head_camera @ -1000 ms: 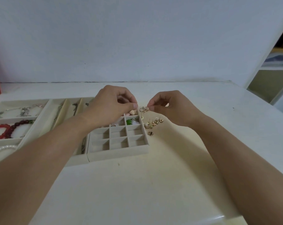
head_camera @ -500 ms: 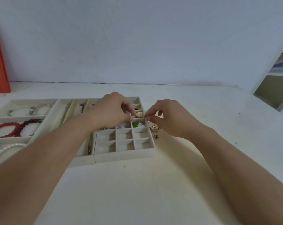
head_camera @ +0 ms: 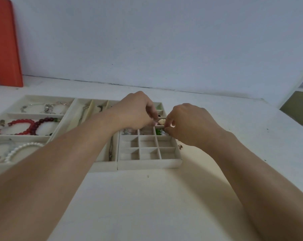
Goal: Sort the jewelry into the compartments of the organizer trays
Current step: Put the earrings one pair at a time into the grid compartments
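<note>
A beige grid tray (head_camera: pixel 147 164) with many small compartments sits in front of me. Both hands hover over its far right corner. My right hand (head_camera: pixel 187 124) pinches its fingertips together over a far compartment, apparently on a small earring that the fingers hide. My left hand (head_camera: pixel 136 112) has its fingers curled, their tips beside a cream piece (head_camera: pixel 162 121) lying in a compartment; I cannot see whether they hold anything. A green piece (head_camera: pixel 158 131) lies in the compartment just nearer. One loose gold piece (head_camera: pixel 180 146) lies on the table right of the tray.
A long-slot tray (head_camera: pixel 103 166) with chains adjoins the grid tray on the left. Further left, a wide tray (head_camera: pixel 34 137) holds red bead bracelets (head_camera: pixel 23 121) and a pearl strand (head_camera: pixel 22 148). An orange panel (head_camera: pixel 4 44) leans on the wall. Shelving (head_camera: pixel 296 108) stands at right.
Both hands moved from the loose earrings beside the tray to over its far right compartments, the right hand bringing a small gold earring. My head has drifted left.
</note>
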